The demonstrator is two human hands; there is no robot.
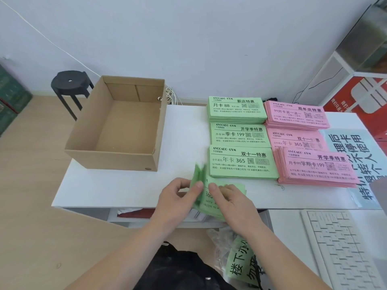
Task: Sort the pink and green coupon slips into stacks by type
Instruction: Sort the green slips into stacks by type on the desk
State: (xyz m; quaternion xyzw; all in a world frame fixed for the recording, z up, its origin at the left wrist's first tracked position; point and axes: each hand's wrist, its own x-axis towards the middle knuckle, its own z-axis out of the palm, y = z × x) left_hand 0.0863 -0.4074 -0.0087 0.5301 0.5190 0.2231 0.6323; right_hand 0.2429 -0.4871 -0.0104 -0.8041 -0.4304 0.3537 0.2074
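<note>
Three green coupon stacks lie in a column on the white table (117, 191): far (236, 109), middle (239, 133), near (241, 162). Right of them sit three pink stacks: far (295, 116), middle (297, 140), near (318, 167). At the table's front edge both hands hold a bundle of green slips (206, 198). My left hand (178, 197) pinches the bundle's left side, where a few slips (199, 174) curl upward. My right hand (228, 197) grips the bundle from the right, thumb on top. Most of the bundle is hidden by my hands.
An open cardboard box (117, 126) stands on the table's left part. A black stool (70, 86) is behind it. A pale blue printed sheet (360, 155) lies at the right, a white keyboard (343, 245) at lower right, and a green sign (240, 262) sits below the table.
</note>
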